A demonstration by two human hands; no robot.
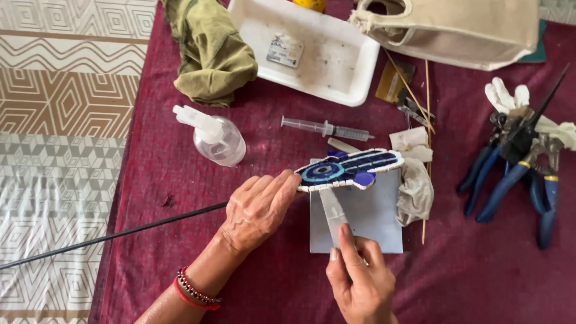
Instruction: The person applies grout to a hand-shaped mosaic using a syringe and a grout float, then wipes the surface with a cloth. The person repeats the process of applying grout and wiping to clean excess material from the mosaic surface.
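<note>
Holding a hand-shaped mosaic piece (349, 168) by its near end, the left hand (258, 210) has its fingers (282, 183) closed along the white edge and keeps the piece raised and tilted above a grey tile (378, 219). The mosaic shows blue and dark blue tiles set in rings, with pale grout at the rim.

The right hand (360, 282) grips a flat metal spatula (333, 210); thumb and forefinger are pinched narrow on its handle end. The blade tip meets the underside edge of the mosaic piece. The left wrist carries a beaded bracelet (195, 291), red and dark.

The grey tile lies flat on a table under a maroon cloth (480, 270). A crumpled grey rag (415, 192) lies touching the tile's right edge. A thin black rod (108, 237) runs from behind the left hand off to the left.

Farther back: a clear spray bottle (216, 137) lying on its side, a syringe (327, 128) just beyond the mosaic, a white tray (336, 66) with soiling inside, an olive cloth (207, 51) bunched beside the tray, and a canvas bag (462, 30). Thin wooden sticks (427, 96) lie near the bag. To the right, well apart from both hands, blue-handled pliers (510, 174) lie in a heap with white gloves (510, 99).
</note>
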